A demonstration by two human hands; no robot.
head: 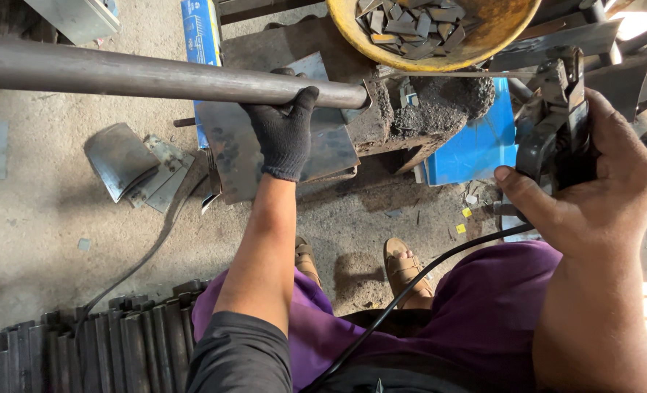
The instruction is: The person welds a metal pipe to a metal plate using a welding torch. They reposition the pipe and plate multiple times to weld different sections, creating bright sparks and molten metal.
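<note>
My left hand (283, 131), in a black knit glove, grips a long grey steel pipe (120, 74) that runs in from the left edge and ends at a crusted metal block (440, 102). My bare right hand (593, 193) holds a black electrode holder (556, 124) at the right; a thin rod (454, 73) sticks out of it leftward toward the pipe's end. A black cable (411, 291) trails from the holder down across my purple-clad lap.
A yellow bowl (498, 36) of small metal pieces sits at the top. Curved steel plates (131, 164) lie on the concrete floor at left, and a row of dark metal bars (83, 342) stands at lower left. A blue box (476, 145) is beneath the block.
</note>
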